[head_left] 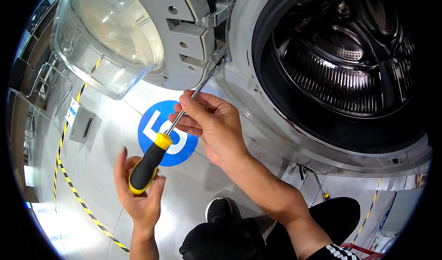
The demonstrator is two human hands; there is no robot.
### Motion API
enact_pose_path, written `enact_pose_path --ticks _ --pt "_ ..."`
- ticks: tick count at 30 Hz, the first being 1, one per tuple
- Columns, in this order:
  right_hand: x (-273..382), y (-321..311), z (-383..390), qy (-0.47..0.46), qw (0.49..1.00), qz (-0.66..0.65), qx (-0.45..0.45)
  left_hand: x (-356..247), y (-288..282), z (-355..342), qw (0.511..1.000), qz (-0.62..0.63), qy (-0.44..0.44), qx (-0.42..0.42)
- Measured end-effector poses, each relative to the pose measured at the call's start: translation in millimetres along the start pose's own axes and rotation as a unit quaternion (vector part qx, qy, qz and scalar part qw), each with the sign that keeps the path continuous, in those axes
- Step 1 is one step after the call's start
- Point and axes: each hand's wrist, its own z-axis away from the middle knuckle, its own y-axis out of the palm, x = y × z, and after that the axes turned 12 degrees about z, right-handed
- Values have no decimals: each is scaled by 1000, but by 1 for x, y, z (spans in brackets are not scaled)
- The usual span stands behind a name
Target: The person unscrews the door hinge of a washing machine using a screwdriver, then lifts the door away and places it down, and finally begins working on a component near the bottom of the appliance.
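Note:
A screwdriver (148, 168) with a black and yellow handle slants up to the right. Its tip meets the lower end of the metal door hinge (221, 18), at a screw beside the washing machine's front panel (241, 83). My right hand (221, 129) pinches the steel shaft between thumb and fingers. Around the handle's butt end curl the fingers of my left hand (142, 207), a loose hold with the index finger sticking up. The washing machine door (182, 78), grey with a clear glass bowl (110, 39), hangs swung out to the left.
The round opening shows a steel drum (340, 71) inside a black door gasket (271, 94). Under the machine lies a second screwdriver (326, 195). A blue round floor sticker (152, 117), striped tape (76, 193), a grey box (83, 124) and a metal-framed chair (46, 94) are at left.

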Motion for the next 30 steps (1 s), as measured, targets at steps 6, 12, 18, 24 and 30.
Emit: enact_pose_path --ticks 6,12,18,24,30 --pt "-4 3 0 -20 994 -105 0 -17 0 -3 924 280 -261 7" --pt "-3 -3 -2 2 1000 -3 -22 -1 -7 -3 990 -77 72 92" --pt "0 4 -2 -23 997 -73 6 -16 0 7 814 458 -353 59" --pt "6 3 -1 1 998 -59 4 -23 -1 -7 924 291 -245 26" --pt "-5 -1 4 5 1000 -25 8 -8 -10 -8 986 25 -19 164"
